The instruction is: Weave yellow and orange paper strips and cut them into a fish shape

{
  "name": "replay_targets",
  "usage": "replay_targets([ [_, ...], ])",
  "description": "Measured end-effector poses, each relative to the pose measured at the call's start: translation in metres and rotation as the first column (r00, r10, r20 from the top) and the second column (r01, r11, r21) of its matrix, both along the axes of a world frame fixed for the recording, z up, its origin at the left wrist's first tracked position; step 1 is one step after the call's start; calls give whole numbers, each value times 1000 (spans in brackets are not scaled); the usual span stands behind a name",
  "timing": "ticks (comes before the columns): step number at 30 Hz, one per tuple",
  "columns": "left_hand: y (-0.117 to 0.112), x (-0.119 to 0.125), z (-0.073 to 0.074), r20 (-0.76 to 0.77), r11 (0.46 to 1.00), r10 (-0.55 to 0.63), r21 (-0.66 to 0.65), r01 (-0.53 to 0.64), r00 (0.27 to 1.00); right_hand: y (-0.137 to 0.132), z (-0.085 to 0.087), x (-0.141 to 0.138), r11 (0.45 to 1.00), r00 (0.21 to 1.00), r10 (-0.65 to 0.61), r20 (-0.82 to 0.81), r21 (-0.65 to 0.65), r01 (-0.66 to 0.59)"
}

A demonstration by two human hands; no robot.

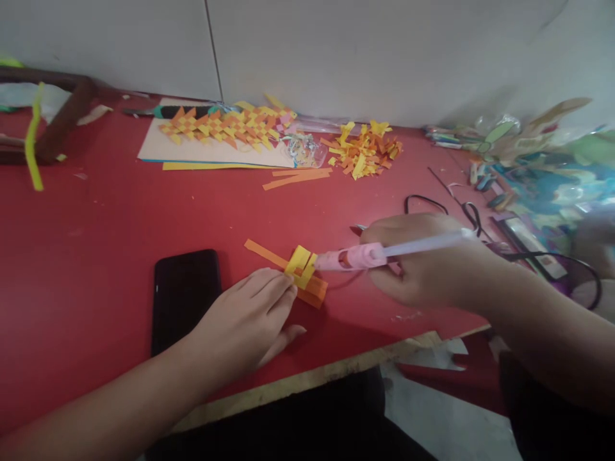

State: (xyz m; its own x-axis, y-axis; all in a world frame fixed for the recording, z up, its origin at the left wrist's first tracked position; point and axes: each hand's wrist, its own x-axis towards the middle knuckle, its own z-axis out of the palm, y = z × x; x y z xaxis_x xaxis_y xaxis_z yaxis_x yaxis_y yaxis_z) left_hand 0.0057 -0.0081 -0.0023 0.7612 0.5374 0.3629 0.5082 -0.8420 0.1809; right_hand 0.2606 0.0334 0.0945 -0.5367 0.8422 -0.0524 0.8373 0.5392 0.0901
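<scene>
A small woven piece of yellow and orange paper strips [302, 264] lies on the red table, with an orange end sticking out toward the upper left. My left hand [259, 307] rests flat beside it, fingers stretched out and fingertips on its lower left edge; the thumb lies apart. In my right hand [413, 256], closed around the handle, is a pink glue gun [353, 257]. Its nozzle points left and meets or nearly meets the yellow strips' right edge. A translucent glue stick [427, 243] sticks out of its back. My palm hides the handle and trigger.
A black phone [185, 294] lies left of my left hand. Further back are woven paper bands [225, 126] on stacked sheets [158, 150], a heap of folded paper bits [368, 150] and loose orange strips [298, 178]. A black cord [571, 259] and clutter fill the right side.
</scene>
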Motion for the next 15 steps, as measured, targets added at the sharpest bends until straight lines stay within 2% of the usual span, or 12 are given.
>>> replay_targets([
  [2,-1,1,-1,3,1000,1,17,-1,1000,14,4,11,999,999,-35,23,-2,35],
  [4,-1,1,-2,10,999,-1,35,1,1000,33,0,27,997,997,-78,3,19,78],
  [6,-2,1,-3,9,999,-11,43,10,1000,55,-12,45,996,990,-91,108,-2,92],
  [9,-3,-1,-5,5,999,-17,38,16,1000,78,-37,67,994,979,-106,173,4,107],
  [12,-3,-2,-5,6,999,-26,39,25,1000,75,-52,70,996,973,-94,209,13,93],
  [15,-3,-1,-5,-2,999,-37,36,37,999,52,-51,44,991,975,-100,197,106,80],
])
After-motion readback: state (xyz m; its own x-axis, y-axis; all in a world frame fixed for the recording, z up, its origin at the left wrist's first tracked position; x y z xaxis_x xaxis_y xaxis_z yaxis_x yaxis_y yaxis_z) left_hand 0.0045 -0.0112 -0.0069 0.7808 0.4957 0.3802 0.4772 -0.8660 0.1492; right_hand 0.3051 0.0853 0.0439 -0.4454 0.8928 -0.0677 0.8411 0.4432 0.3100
